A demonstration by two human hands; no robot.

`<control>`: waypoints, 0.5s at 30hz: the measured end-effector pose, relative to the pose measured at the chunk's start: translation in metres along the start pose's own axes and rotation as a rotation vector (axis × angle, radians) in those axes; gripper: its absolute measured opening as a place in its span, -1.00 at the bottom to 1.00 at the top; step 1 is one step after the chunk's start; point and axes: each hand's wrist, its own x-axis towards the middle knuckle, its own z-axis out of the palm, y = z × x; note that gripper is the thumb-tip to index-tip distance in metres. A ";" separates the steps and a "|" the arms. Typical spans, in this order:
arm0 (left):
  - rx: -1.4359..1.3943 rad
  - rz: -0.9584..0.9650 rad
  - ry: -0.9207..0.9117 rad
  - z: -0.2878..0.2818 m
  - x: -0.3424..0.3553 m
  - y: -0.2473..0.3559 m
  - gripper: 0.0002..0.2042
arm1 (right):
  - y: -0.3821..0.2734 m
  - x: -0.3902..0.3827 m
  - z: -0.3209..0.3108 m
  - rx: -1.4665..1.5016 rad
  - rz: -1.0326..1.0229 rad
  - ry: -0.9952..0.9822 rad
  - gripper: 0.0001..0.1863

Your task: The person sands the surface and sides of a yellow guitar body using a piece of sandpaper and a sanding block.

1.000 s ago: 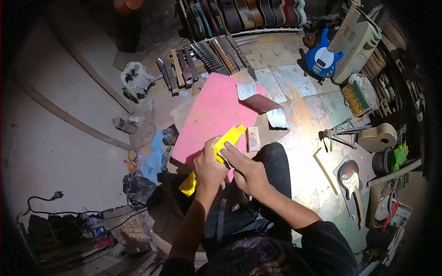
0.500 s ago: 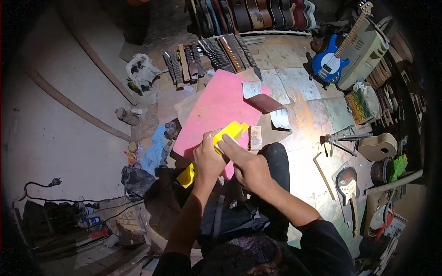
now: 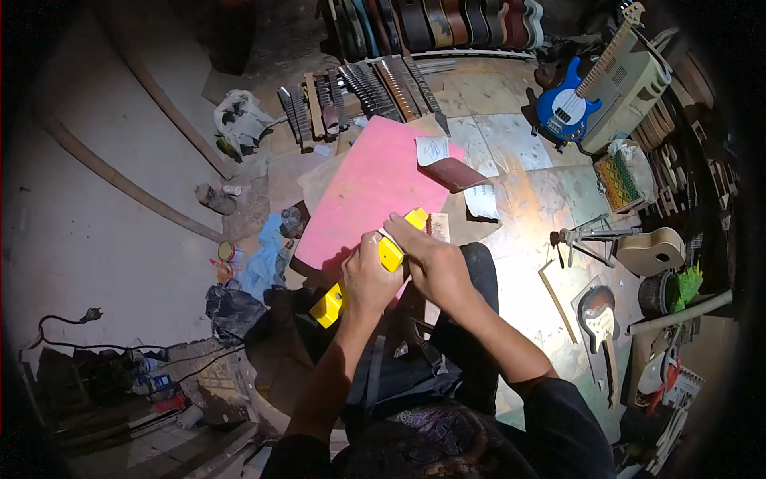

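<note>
A long yellow bar [image 3: 391, 254] with small holes, shaped like a spirit level, slants above my lap. My left hand [image 3: 370, 284] is wrapped round its middle, so that stretch is hidden. My right hand [image 3: 437, 270] grips it near the far end, its fingers over the top; a small whitish edge shows between the two hands, too little of it to name. Beneath lies a pink sheet [image 3: 371, 188], and a curled strip of sandpaper [image 3: 451, 172] with a pale printed backing rests at its right side. Just beyond my right hand stands a wooden block [image 3: 439, 226].
Guitar necks [image 3: 375, 92] lie in a row beyond the sheet, with guitar bodies [image 3: 447, 28] racked behind. A blue bass guitar [image 3: 568, 108] leans at the far right. Blue cloth [image 3: 269, 251] and a black bag [image 3: 231, 311] lie left. An electric guitar [image 3: 600, 319] lies right.
The yellow bar has turned in my hands and shows a narrower face at its far end. My right hand's fingers have shifted farther over that end.
</note>
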 end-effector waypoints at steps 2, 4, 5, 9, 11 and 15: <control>-0.078 0.055 0.041 -0.006 0.005 0.002 -0.51 | -0.010 -0.010 -0.003 0.016 -0.020 0.007 -0.28; -0.098 0.071 0.056 -0.008 0.008 0.008 -0.51 | -0.006 -0.020 -0.002 0.001 -0.056 0.063 -0.33; -0.074 0.064 0.050 -0.008 0.010 0.011 -0.50 | -0.002 -0.021 0.000 -0.007 -0.073 0.092 -0.36; 0.001 0.007 0.003 -0.001 0.000 0.003 -0.46 | 0.012 -0.001 0.006 0.005 0.057 0.116 -0.37; -0.059 0.044 0.041 -0.006 0.002 0.001 -0.46 | -0.009 -0.014 0.010 0.059 -0.049 0.147 -0.36; -0.039 0.080 0.030 -0.001 0.004 0.007 -0.47 | 0.034 -0.007 0.010 0.024 0.045 0.152 -0.39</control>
